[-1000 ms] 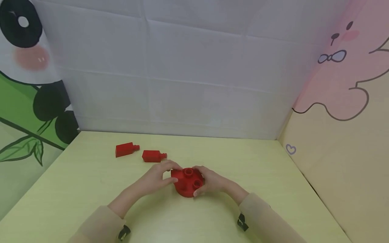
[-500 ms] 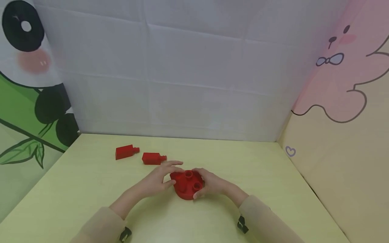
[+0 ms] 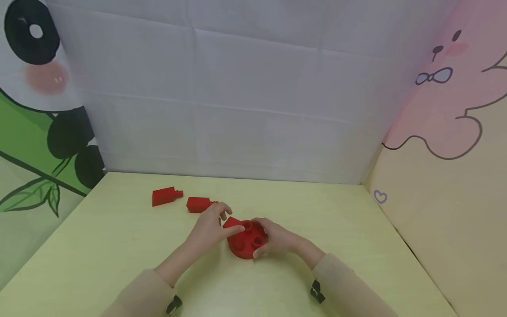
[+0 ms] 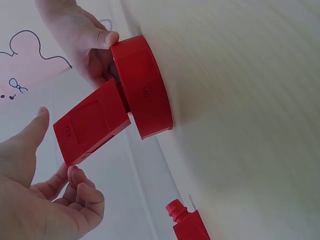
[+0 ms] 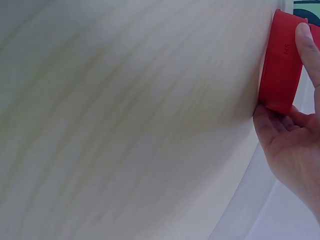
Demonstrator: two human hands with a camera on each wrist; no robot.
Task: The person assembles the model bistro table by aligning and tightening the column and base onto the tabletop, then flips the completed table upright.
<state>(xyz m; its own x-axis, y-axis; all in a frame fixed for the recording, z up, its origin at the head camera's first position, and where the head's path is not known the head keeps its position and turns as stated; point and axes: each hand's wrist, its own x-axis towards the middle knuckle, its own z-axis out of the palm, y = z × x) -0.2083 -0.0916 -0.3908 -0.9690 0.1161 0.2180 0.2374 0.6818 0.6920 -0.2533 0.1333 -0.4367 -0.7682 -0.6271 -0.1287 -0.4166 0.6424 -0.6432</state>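
Observation:
A round red base (image 3: 240, 251) sits on the table, with two raised round sockets showing on top. A red bottle-shaped block (image 4: 90, 122), marked 153, stands neck-down in it on the left side. My right hand (image 3: 279, 237) grips the base from the right, thumb at the near edge and fingers behind. In the left wrist view, my left hand (image 4: 45, 200) is around the block's free end, thumb straight and fingers loosely bent. Its fingertips are right at the block's lower corner, the thumb a little apart from the opposite corner.
Two more red bottle-shaped blocks lie on their sides at the back left, one farther left (image 3: 164, 196) and one (image 3: 198, 205) just behind my left hand. Ridges show on the nearer one's neck (image 4: 177, 211). A white sheet (image 3: 253, 110) backs the table (image 3: 317, 211), with printed panels on both sides.
My left hand has shifted right and turned, its thumb swinging over the block and base while the fingers bent in behind. The right hand keeps its hold on the base.

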